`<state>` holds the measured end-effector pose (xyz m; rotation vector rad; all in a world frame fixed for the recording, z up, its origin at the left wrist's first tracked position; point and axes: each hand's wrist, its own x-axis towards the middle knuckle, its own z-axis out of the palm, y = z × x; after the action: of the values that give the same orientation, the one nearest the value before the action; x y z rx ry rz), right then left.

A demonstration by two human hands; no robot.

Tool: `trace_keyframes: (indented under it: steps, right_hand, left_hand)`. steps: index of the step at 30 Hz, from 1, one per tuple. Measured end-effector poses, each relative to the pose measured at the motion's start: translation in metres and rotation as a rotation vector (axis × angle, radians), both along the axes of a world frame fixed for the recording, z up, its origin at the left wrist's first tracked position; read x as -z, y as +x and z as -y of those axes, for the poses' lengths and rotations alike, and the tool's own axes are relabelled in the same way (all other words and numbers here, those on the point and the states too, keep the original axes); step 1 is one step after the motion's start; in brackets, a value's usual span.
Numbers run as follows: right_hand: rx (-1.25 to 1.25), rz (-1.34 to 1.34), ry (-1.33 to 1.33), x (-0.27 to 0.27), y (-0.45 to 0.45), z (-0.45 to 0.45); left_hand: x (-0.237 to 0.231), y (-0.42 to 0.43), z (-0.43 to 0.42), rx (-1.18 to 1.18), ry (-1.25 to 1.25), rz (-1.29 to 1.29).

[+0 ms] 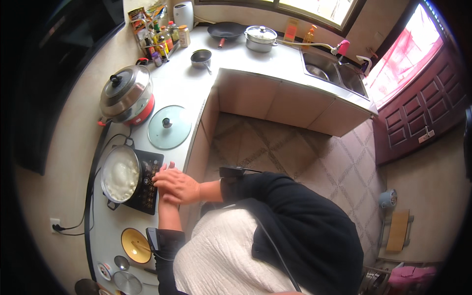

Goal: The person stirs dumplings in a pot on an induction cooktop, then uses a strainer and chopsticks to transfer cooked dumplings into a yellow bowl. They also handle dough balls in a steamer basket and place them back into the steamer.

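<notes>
My right hand (179, 185) lies across my left hand (164, 198) at the right edge of a black induction cooktop (150, 184). Its fingers are slightly spread over the left hand and hold no object. Most of the left hand is hidden beneath it, with fingertips showing above. On the cooktop stands a two-handled pan (111, 204) of whitish, bubbling liquid with pale pieces along one side. A glass lid (169, 127) lies flat on the counter beyond. Nearer to me is a yellow bowl (136, 245) with a utensil in it.
A large lidded steamer pot (127, 94) stands beyond the cooktop, with cords along the wall. A small saucepan (201, 58), a wok (225, 31) and a lidded pot (261, 38) sit farther back. A ladle (121, 262) and strainer (127, 283) lie near my left arm.
</notes>
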<state>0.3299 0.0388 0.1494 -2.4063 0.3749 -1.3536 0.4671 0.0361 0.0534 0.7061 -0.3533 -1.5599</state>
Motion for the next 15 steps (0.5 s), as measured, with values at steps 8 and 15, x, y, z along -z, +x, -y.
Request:
trace_keyframes:
  steps: [8, 15]
  right_hand:
    - [-0.265, -0.470, 0.068, -0.005, 0.017, -0.003]
    - [-0.184, -1.068, 0.599, 0.016, -0.018, 0.096]
  left_hand:
    - [-0.004, -0.007, 0.014, 0.425, 0.346, 0.700]
    - [-0.037, -0.025, -0.017, 0.459, -0.134, 1.245]
